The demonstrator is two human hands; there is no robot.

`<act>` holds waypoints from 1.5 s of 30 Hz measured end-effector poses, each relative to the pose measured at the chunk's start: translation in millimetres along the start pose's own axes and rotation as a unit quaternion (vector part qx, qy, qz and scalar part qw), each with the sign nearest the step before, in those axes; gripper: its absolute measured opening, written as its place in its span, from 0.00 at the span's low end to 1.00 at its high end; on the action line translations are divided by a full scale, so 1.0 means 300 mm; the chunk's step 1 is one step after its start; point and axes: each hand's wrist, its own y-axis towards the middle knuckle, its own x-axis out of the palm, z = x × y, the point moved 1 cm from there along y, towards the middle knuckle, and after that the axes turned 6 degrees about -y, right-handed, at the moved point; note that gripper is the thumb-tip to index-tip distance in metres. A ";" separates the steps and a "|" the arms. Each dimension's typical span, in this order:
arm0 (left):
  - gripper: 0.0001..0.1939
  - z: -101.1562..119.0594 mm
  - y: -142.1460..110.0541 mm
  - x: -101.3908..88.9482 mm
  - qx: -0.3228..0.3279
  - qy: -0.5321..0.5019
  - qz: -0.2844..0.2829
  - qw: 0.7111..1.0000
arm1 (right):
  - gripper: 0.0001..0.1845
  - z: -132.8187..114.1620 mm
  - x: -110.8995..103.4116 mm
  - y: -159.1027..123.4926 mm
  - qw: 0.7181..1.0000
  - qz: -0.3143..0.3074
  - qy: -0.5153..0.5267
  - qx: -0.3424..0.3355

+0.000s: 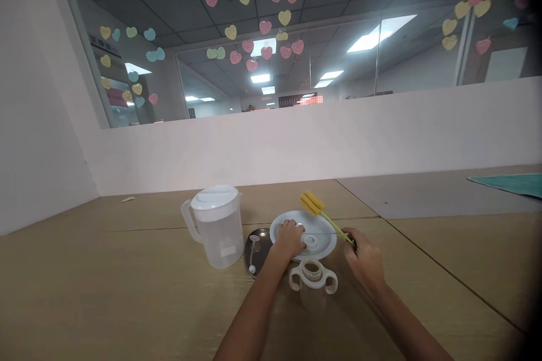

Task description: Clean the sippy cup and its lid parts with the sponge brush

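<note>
My right hand (365, 259) is closed around the green handle of a bottle brush (312, 203), whose yellow sponge head points up and left above the plate. Over the left part of a white plate (329, 248) is my left hand (290, 238), its fingers curled down; whatever they grip is hidden. Beside those fingers, a small white ring-shaped part (311, 243) lies on the plate. Just in front stands a two-handled baby bottle (313, 285), upright with its mouth uncovered. Left of the plate, a straw with white ends (253, 254) rests on a dark round tray (263, 242).
A clear lidded pitcher (221, 237) stands left of the tray, handle to the left. A teal cloth (512, 182) lies at the far right of the wooden table (139, 287). Behind are a white wall (296, 146) and a window with heart-shaped notes.
</note>
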 end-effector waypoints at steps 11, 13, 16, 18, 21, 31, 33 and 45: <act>0.14 -0.013 -0.007 -0.002 -0.051 -0.042 -0.016 0.998 | 0.19 -0.004 0.001 -0.001 0.999 -0.033 -0.012 0.017; 0.12 -0.014 -0.013 -0.012 -0.057 -0.051 -0.007 0.997 | 0.19 -0.002 0.002 -0.003 0.999 -0.031 -0.014 0.011; 0.10 -0.023 -0.020 -0.027 -0.060 -0.067 0.017 0.996 | 0.19 -0.002 0.004 -0.005 1.000 -0.027 -0.015 0.004; 0.10 -0.032 -0.022 -0.035 -0.058 -0.084 0.031 0.994 | 0.19 -0.001 0.005 -0.005 1.000 -0.025 -0.018 0.003; 0.11 -0.048 -0.019 -0.051 -0.054 -0.117 0.058 0.990 | 0.18 0.000 0.007 -0.005 0.999 -0.023 -0.024 0.003; 0.18 -0.111 -0.010 -0.220 -0.065 -0.287 0.256 0.921 | 0.19 0.003 0.011 -0.009 0.999 -0.030 -0.017 0.006; 0.20 -0.112 -0.010 -0.224 -0.067 -0.335 0.279 0.897 | 0.18 0.000 0.013 -0.012 1.000 -0.028 0.005 -0.012; 0.29 -0.037 0.025 -0.104 -0.088 -0.540 0.309 0.778 | 0.17 -0.011 -0.004 -0.025 0.994 -0.003 0.092 -0.065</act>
